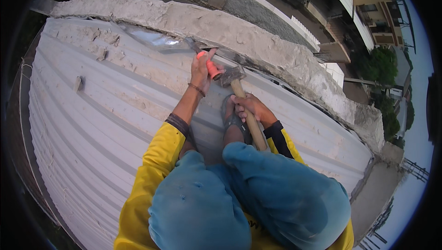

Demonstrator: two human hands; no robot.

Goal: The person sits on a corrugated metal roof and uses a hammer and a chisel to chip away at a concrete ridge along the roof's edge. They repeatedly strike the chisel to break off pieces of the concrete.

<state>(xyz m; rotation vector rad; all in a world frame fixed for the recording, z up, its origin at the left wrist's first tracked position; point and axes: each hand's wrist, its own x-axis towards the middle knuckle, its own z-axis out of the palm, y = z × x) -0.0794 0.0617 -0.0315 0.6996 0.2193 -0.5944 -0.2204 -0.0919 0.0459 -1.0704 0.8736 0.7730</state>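
Note:
My left hand is closed round the orange grip of a chisel. Its grey blade slants up and left to the seam where the metal roof sheet meets the rough concrete wall top. In my right hand is a hammer, held by its wooden handle. The blocky, dusty hammer head sits just right of the chisel's butt end, with a small gap or light contact that I cannot tell apart. Shiny foil-like flashing lies along the seam, left of the blade.
I squat on a ribbed metal roof that curves away to the left. Broken mortar bits and dust are scattered on it. Beyond the wall top the ground drops to a lower lane, with trees and a building at right.

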